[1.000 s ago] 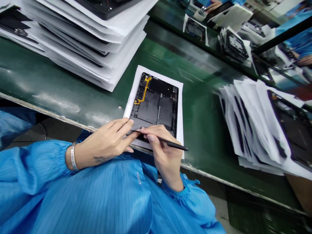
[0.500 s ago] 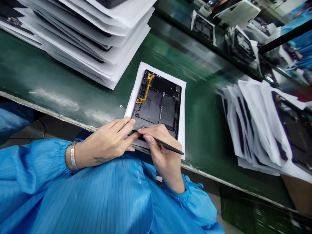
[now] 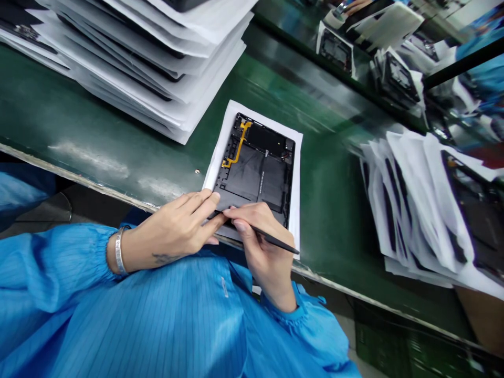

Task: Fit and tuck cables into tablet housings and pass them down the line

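A black tablet housing (image 3: 252, 173) lies open-side up on a white sheet (image 3: 298, 157), with a yellow flex cable (image 3: 239, 147) along its left side. My left hand (image 3: 181, 223) rests over the housing's lower left corner, fingers stretched out and touching it. My right hand (image 3: 263, 236) is closed around slim black tweezers (image 3: 277, 242), held like a pen over the lower edge. Their tip meets the housing close to my left fingertips, and my fingers hide the exact contact spot.
A tall stack of white sheets (image 3: 157, 79) with dark panels between stands at upper left. To the right, another sheet bundle (image 3: 417, 205) leans with housings. A small screw-like piece (image 3: 197, 171) lies on the green table (image 3: 331, 220). Beyond a dark rail, a co-worker's hand (image 3: 356, 6) shows.
The view has shifted slightly. Both hands keep almost the same pose at the housing's lower edge; the rear end of the tweezers has dipped a little.
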